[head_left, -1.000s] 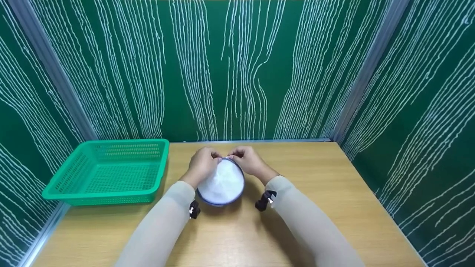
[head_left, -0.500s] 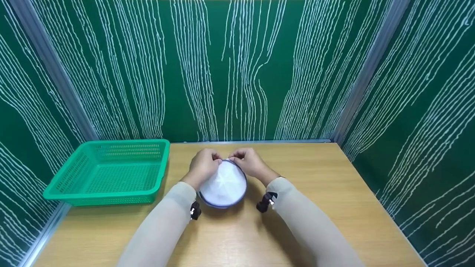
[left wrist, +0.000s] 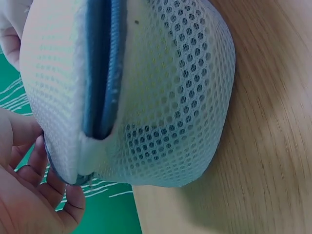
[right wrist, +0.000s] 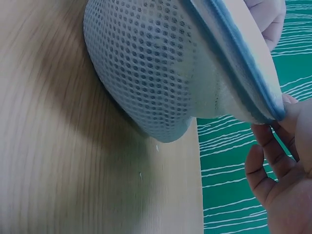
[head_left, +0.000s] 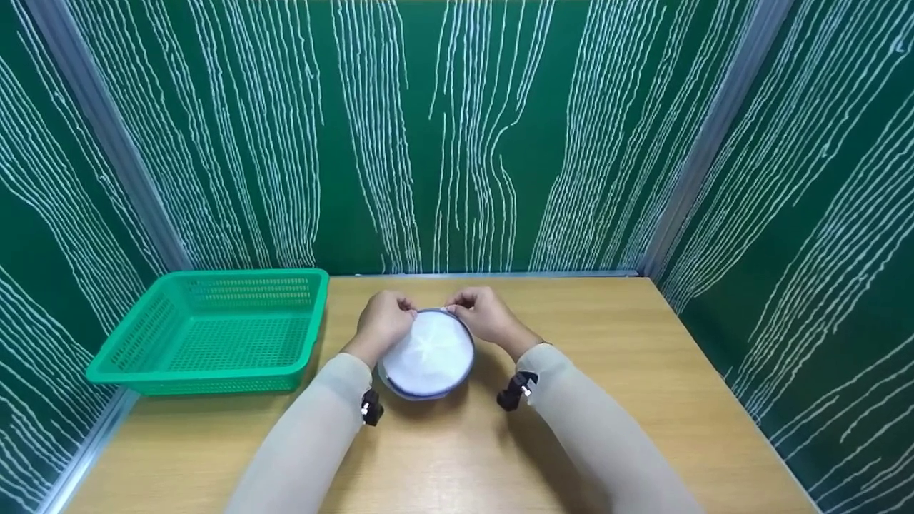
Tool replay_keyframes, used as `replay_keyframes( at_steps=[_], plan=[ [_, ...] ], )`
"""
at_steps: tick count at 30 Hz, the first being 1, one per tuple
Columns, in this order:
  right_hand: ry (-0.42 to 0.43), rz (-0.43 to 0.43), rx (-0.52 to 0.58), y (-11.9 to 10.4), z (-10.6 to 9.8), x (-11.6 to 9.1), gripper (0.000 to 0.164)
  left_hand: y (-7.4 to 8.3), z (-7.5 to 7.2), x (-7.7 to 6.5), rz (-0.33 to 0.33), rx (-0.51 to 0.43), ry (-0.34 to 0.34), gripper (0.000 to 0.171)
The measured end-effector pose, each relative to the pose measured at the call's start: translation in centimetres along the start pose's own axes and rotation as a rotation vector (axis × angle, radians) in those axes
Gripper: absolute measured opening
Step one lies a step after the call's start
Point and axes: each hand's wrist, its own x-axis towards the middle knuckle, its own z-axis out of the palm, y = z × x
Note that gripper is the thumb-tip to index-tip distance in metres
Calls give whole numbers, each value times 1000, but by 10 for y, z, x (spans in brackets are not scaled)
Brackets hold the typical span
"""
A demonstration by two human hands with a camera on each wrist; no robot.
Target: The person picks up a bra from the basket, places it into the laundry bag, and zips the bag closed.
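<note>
A round white mesh laundry bag (head_left: 428, 355) with a blue zipper around its top rim stands on the table in the head view. Its honeycomb mesh side (left wrist: 190, 73) bulges out in the left wrist view, where the blue zipper (left wrist: 103, 68) runs along the lid's edge. At the far left of the rim, my left hand (head_left: 385, 318) pinches the edge between thumb and fingers. My right hand (head_left: 484, 314) pinches the rim a little to the right; in the right wrist view its thumb and index finger meet at the blue-trimmed edge (right wrist: 278, 109). Whatever lies inside the bag is hidden.
A green plastic basket (head_left: 307, 357) with perforated walls stands left of the bag, near the left arm. The wooden table (head_left: 607, 335) ends at green panels (head_left: 493, 243) with white wavy lines at the back and both sides.
My left hand has slid a little left along the rim, so the gap between the hands is wider. The bag has shifted slightly; my right hand keeps its pinch.
</note>
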Motion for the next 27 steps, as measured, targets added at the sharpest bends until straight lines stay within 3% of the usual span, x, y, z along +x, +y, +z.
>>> replay_keyframes(
  at_steps=[4,8,13,20,27],
  plan=[
    [6,18,-16,-1,-1,-3,11,-6,-4,1,-6,25,22,10],
    [1,33,0,-1,-2,-3,10,-9,-4,1,-38,-14,10,11],
    [-2,42,15,0,-3,-2,9,-9,-3,3,-31,-31,-9,18],
    [-2,61,22,-3,0,-2,10,-1,-1,5,54,7,-33,21],
    [-3,41,-2,-4,1,-1,9,21,2,4,113,144,-42,13]
  ],
)
